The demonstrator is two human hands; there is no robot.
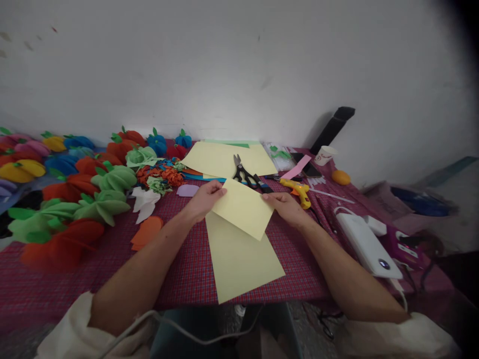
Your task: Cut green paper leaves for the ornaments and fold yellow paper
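Observation:
My left hand (206, 198) pinches the upper left corner of a small pale yellow sheet of paper (245, 207). On the other side, my right hand (286, 205) grips the right edge of the same sheet between thumb and fingers. The sheet is tilted above a larger pale yellow sheet (243, 264) that lies on the checked tablecloth, hiding its upper part. Just beyond my hands are black-handled scissors (242, 172), resting on a stack of yellow paper (213, 157). A yellow glue gun (299, 192) lies close to my right hand.
Several paper pumpkins (71, 187) crowd the left side. Paper scraps (160, 174) and orange cutouts (147, 233) lie left of centre. On the right are a paper cup (325, 155), an orange fruit (341, 177), a white power bank (366, 242) and a purple power strip (400, 247). A white cable (194, 340) hangs in front.

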